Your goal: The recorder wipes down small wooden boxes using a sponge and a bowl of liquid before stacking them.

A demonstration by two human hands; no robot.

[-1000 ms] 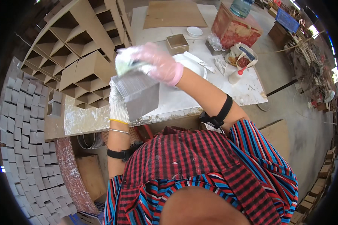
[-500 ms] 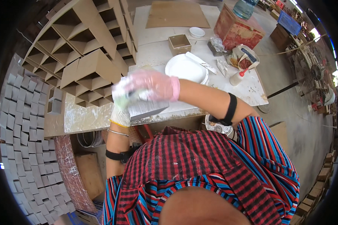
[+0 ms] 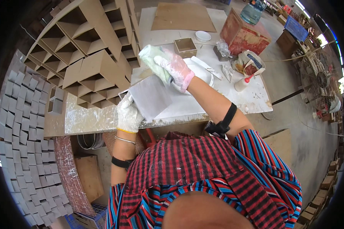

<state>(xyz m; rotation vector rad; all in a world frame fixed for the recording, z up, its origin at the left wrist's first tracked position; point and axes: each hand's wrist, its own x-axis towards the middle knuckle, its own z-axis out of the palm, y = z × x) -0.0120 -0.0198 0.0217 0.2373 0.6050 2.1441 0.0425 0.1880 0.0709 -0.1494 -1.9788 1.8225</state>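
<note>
Head view: wiping looks to be the step in hand

The bench (image 3: 91, 122) spans nine round to three o'clock, with a brown compartment rack (image 3: 90, 63) at ten. Near the bench's front edge a grey box (image 3: 153, 97) tilts, grasped on its eight-o'clock side by the left hand (image 3: 129, 114). At the box's one o'clock, the right hand (image 3: 176, 70) clutches a pale green cloth (image 3: 153, 59); whether cloth meets box, I cannot tell. The next pass probably calls for a steady left grip and the cloth pressed flat.

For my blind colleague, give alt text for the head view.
A person's gloved left hand holds a gray box while the gloved right hand holds a pale green cloth at a white table. Brown compartmented boxes stand left.
</note>
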